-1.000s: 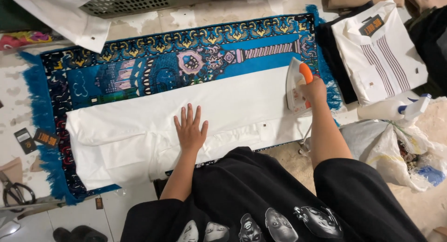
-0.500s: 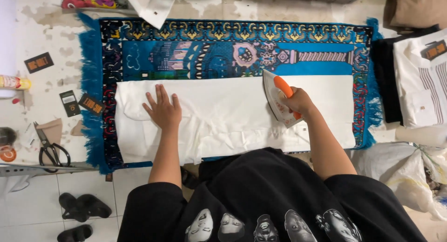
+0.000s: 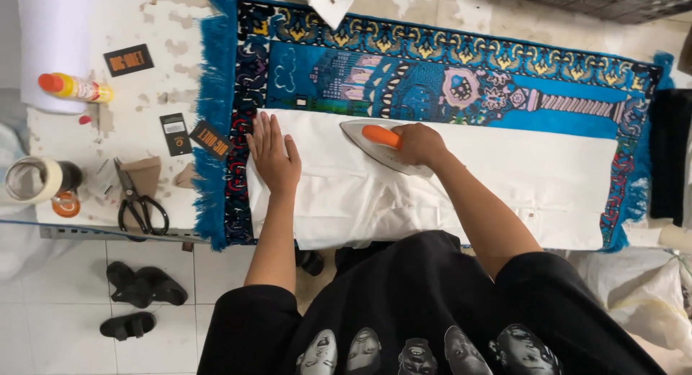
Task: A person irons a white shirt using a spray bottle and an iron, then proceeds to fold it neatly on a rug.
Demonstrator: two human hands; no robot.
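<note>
A white garment (image 3: 519, 180) lies spread flat over a blue patterned rug (image 3: 404, 72) on the worktable. My left hand (image 3: 274, 153) presses flat, fingers apart, on the garment's left end. My right hand (image 3: 417, 144) grips the orange handle of a white clothes iron (image 3: 375, 143), which rests soleplate down on the cloth with its tip pointing left, a short way right of my left hand.
Black scissors (image 3: 140, 202), small black tags (image 3: 173, 133), a yellow bottle with an orange cap (image 3: 76, 88), a tape roll (image 3: 32, 180) and a white cloth roll (image 3: 54, 36) sit on the table's left. Sandals (image 3: 140, 285) lie on the tiled floor. Dark fabric (image 3: 670, 151) is at right.
The iron has slid left along the white garment, from its right part to its left-middle. My left hand stays flat on the left end. The view has shifted left.
</note>
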